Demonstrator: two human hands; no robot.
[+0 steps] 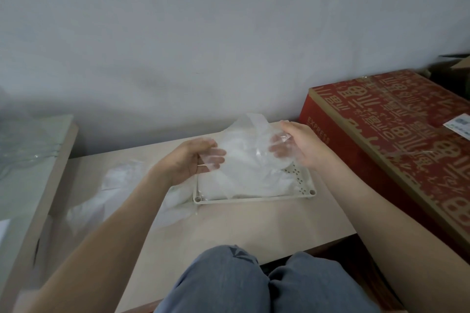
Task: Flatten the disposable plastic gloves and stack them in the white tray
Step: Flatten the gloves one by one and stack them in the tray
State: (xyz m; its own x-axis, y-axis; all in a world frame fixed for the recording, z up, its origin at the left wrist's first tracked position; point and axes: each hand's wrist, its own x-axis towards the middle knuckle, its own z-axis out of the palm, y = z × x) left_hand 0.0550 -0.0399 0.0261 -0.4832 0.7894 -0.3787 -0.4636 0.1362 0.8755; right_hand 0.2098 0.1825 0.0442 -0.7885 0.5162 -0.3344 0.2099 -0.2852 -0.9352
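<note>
Above the white tray (254,201), your left hand (188,160) and right hand (302,145) grip a plastic glove (244,152). Loose gloves (114,185) lie left.

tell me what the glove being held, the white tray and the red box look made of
The held glove looks like thin, cloudy-clear plastic film, faintly glossy; fingers of the left hand show through it.
The white tray seems to be rigid moulded plastic, matte off-white, with a perforated floor and raised rim.
The red box is probably printed cardboard: brown edges, shiny clear tape across the top.
</note>
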